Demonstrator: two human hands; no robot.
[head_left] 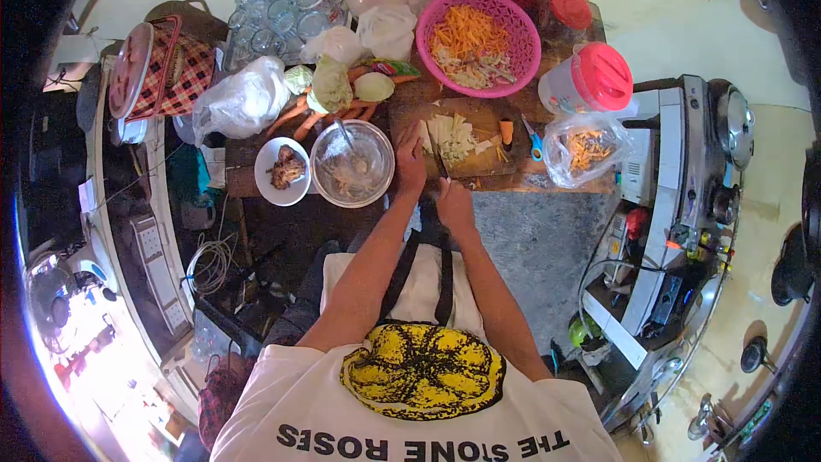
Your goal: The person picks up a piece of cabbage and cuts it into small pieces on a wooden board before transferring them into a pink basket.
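A wooden cutting board (492,162) lies at the table's front edge, with pale chopped vegetable (455,139) and an orange carrot piece (506,132) on it. My right hand (455,204) is closed round the handle of a knife (436,152), whose blade points away from me over the board. Just left of the blade, my left hand (411,158) rests at the board's left side, fingers pointing forward and close together; what lies under them is hidden. Beside that hand stands a metal bowl (352,192) with a spoon in it.
Behind the board stands a pink basket (423,51) of shredded carrot and pale shreds. To the right are blue scissors (536,147), a plastic bag (581,173) of carrot pieces and a red-lidded bucket (560,90). A white bowl (265,188), carrots (310,126) and glass jars (282,13) stand left.
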